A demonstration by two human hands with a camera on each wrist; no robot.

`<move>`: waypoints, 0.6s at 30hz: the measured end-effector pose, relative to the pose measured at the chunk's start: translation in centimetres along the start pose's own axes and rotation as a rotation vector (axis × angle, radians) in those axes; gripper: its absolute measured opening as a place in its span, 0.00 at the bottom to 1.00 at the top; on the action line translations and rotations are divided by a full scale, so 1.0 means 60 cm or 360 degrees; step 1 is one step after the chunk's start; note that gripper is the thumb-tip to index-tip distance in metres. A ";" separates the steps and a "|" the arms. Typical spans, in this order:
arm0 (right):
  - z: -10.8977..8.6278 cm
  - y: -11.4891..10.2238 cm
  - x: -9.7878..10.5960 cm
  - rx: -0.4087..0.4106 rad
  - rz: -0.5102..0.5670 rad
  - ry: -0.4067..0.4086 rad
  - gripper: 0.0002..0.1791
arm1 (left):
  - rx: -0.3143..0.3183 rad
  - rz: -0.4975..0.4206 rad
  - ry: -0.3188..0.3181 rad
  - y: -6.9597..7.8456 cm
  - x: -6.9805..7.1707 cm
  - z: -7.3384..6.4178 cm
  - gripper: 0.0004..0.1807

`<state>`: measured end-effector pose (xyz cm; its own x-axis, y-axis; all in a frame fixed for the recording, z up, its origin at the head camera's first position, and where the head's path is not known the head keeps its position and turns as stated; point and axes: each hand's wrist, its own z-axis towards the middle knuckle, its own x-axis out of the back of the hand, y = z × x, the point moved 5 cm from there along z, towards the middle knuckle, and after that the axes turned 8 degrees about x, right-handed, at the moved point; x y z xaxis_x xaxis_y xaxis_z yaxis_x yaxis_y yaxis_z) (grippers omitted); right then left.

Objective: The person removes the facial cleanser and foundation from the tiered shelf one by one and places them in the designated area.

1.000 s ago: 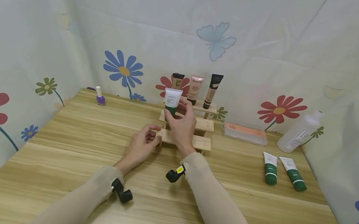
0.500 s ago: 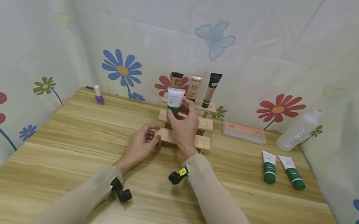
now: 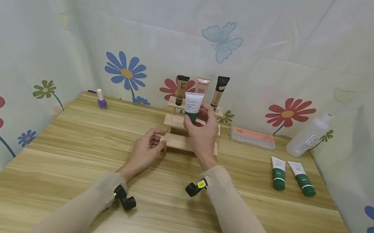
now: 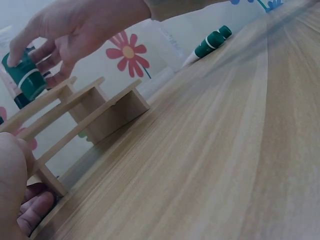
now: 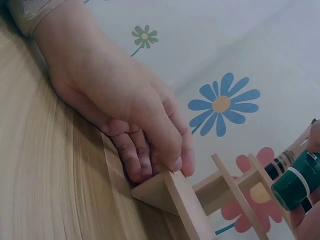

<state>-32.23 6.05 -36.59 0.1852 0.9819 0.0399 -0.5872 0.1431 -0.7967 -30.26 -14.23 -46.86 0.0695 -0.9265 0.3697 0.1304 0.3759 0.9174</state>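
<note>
Upright over the middle step of a three-step wooden rack point(image 3: 177, 142), a white tube with a green cap point(image 3: 193, 102) is pinched between thumb and fingers of my right hand point(image 3: 204, 135). In the left wrist view the green cap point(image 4: 27, 77) hangs above the steps, its base apart from the wood. My left hand point(image 3: 145, 151) grips the left end of the lowest step; the right wrist view shows its thumb at the board's edge and its other fingers curled by the side panel point(image 5: 157, 196).
On the top step stand a gold-and-black tube point(image 3: 181, 91), a pink BB tube point(image 3: 202, 84) and a black-and-beige tube point(image 3: 219, 93). Two green-capped tubes point(image 3: 278, 173) lie at right, near a clear box point(image 3: 253, 137) and a white bottle point(image 3: 309, 135). Purple nail polish point(image 3: 102, 102) stands back left.
My right hand has carried the white and green tube to the right along the rack, from before the gold-and-black tube to before the pink one. My left hand stays on the rack's end.
</note>
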 end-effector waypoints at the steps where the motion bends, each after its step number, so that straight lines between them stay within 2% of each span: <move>1: 0.001 -0.002 0.006 0.0006 -0.0008 0.0003 0.27 | -0.0001 -0.0002 0.0001 0.000 0.000 0.000 0.16; 6: 0.002 -0.007 0.035 0.0030 -0.0085 0.0018 0.28 | 0.0001 -0.0010 0.0000 -0.002 -0.001 0.000 0.16; 13: 0.004 -0.009 0.086 0.0058 -0.0058 0.0062 0.27 | 0.0002 -0.0011 0.0002 -0.004 -0.001 0.000 0.16; 18: 0.005 -0.009 0.128 0.0086 -0.0104 0.0112 0.27 | 0.0002 -0.0017 -0.0003 -0.003 -0.001 0.000 0.16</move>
<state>-30.70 13.56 -35.67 0.2783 0.9594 0.0463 -0.6132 0.2146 -0.7602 -30.28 -14.23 -47.05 0.0664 -0.9304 0.3604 0.1296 0.3662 0.9215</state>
